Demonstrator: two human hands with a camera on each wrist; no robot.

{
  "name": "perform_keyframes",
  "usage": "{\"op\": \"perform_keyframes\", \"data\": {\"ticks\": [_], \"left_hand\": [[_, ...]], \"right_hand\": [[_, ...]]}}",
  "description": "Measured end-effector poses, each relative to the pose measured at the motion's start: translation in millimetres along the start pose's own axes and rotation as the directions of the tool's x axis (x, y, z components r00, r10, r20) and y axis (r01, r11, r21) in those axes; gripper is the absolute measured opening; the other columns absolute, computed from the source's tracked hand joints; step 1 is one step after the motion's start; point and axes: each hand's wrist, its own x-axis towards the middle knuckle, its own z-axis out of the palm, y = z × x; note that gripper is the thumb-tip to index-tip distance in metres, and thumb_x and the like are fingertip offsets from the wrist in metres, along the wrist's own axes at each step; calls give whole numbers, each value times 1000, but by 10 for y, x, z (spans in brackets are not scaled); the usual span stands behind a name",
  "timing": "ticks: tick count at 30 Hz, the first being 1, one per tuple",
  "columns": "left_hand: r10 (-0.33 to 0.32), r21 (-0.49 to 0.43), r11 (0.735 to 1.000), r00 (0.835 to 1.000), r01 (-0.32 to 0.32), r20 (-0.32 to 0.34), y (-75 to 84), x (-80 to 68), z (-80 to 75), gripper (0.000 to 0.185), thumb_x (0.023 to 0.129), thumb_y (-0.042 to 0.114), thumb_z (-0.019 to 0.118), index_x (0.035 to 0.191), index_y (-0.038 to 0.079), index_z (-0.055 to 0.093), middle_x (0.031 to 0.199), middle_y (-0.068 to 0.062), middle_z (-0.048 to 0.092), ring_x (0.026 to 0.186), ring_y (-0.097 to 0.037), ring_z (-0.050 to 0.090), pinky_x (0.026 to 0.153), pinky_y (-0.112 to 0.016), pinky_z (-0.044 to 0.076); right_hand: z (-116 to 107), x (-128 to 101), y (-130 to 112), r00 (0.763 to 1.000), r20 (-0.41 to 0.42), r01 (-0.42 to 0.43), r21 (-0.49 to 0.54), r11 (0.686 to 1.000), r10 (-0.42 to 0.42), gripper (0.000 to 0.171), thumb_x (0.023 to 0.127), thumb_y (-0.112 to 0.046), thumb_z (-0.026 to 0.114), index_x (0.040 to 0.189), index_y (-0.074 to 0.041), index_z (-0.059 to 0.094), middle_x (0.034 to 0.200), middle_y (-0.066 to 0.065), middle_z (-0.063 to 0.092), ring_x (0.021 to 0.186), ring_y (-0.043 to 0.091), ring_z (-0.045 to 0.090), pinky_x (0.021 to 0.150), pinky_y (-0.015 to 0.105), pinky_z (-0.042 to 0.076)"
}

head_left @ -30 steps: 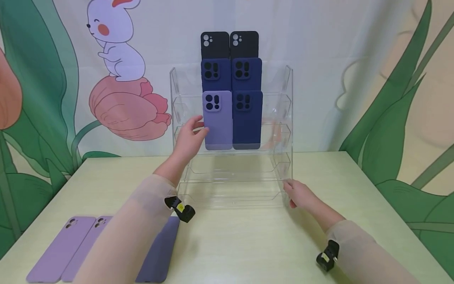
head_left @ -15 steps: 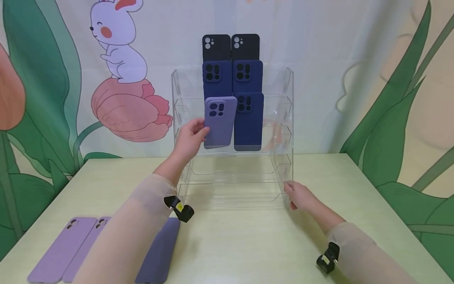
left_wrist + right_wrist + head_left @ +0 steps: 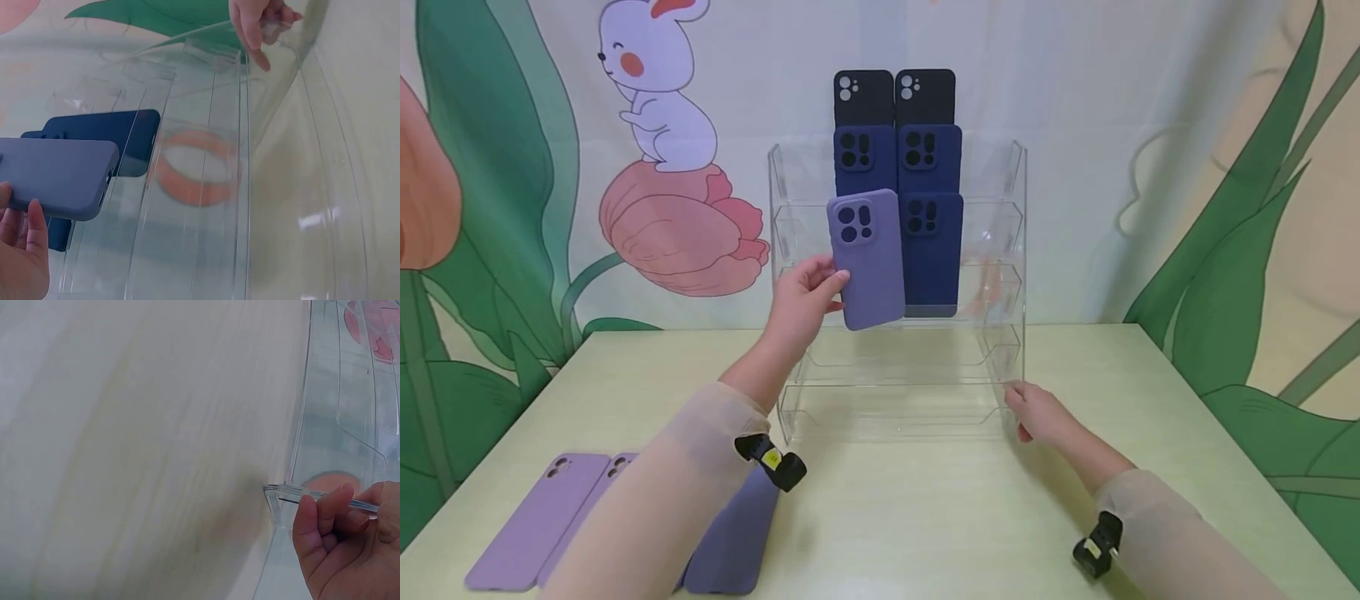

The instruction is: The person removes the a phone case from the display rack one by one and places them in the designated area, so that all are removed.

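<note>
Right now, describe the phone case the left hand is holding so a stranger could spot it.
Find the clear tiered rack on the table. At its third tier the left hand holds a lavender case. It alone sits tilted and pale; its neighbours are upright navy cases.

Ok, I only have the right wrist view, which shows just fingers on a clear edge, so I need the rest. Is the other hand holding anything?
Observer: Yes. The left hand has a grip on a lavender phone case, holding it by its lower left edge in front of the clear rack.
Operator: Is it seated in a tier?
Observer: It doesn't look seated. It leans askew, while the navy cases beside and above it stand straight.
Operator: Anything above those?
Observer: Two black cases stand side by side in the top tier.
</note>
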Motion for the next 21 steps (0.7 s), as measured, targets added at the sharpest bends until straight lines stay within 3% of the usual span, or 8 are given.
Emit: {"op": "perform_keyframes", "data": {"ticks": [9,21], "left_hand": [[-83,-10,996,995,84,54,-5,-177,12,31,93,13,58,123,3,57,108,-15,64,98,-22,62,78,-34,53],[-185,-28,982,979,188,88,-141,-406,-80,33,93,15,58,124,3,56,110,-14,64,98,-23,62,81,-34,52]], "right_hand": [[12,8,19,1000,3,0,-4,1000,0,49,100,-18,28,136,15,31,48,1,42,42,18,44,54,33,35],[3,0,8,1000,4,0,-8,1000,0,48,101,-18,28,136,14,31,49,2,44,44,19,46,57,33,37]]}}
